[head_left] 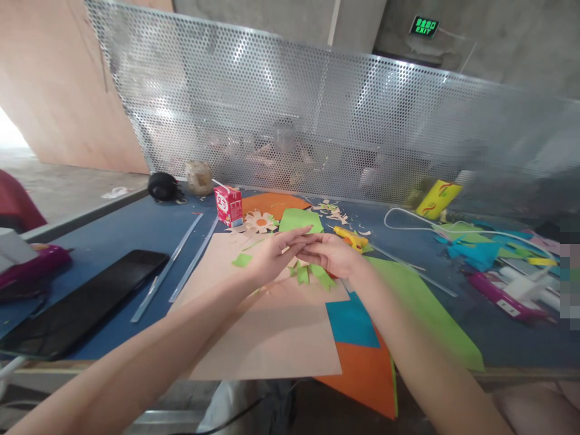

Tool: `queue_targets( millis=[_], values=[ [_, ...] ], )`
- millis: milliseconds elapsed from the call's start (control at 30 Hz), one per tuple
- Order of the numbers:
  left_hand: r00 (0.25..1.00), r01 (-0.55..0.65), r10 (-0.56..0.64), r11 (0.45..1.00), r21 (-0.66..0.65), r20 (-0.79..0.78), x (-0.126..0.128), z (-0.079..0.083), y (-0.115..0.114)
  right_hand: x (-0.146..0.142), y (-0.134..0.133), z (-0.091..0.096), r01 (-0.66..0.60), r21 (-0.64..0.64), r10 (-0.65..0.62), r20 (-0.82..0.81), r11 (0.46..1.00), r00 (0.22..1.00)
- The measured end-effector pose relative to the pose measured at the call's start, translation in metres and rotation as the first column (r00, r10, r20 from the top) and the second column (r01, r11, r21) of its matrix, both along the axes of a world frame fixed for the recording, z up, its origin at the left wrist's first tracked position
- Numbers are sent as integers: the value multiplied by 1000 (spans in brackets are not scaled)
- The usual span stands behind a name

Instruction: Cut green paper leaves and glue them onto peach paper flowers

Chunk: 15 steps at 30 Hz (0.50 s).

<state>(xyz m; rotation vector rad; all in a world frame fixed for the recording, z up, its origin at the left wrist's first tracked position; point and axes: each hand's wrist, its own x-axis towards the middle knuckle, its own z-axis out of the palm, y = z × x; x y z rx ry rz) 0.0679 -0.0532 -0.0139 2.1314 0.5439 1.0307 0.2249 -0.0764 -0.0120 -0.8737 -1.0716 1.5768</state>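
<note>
My left hand [273,254] and my right hand [333,254] meet above a large pale peach paper sheet [267,338]. Their fingers are stretched out and overlap at the tips; nothing shows between them. Cut green paper pieces [322,277] lie just under my right hand, partly covered by it. Left of these is a small green paper square [241,260]. Beyond my hands sit a paper flower [260,222] with an orange centre and a green paper sheet [299,220]. Close past my right hand lies a yellow glue gun [351,237].
Blue paper [353,320], orange paper [367,374] and a green sheet [421,308] lie at right. At left are a phone [86,302] and clear strips [167,266]. A drink carton [229,206], paper scraps [333,211], a power strip [507,296] and a perforated metal screen [272,103] surround them.
</note>
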Motion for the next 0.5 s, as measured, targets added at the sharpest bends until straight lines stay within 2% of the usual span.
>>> queue_targets(
  millis=[67,133,267,400,500],
  values=[
    [994,-41,58,984,174,-95,-1,2,-1,1,-1,1,-4,-19,4,7,1000,1000],
    [977,-53,120,940,337,-179,-1,4,-1,1,-2,4,5,-45,-5,11,999,1000],
    [948,-48,207,843,535,-241,-5,5,0,4,-7,12,40,-65,-39,20,997,999],
    [930,-115,304,772,626,-205,-10,5,0,12,-13,21,87,-37,-84,67,996,994],
    [938,-132,300,774,619,-175,-13,5,0,16,-17,29,198,-34,-192,142,980,971]
  ],
)
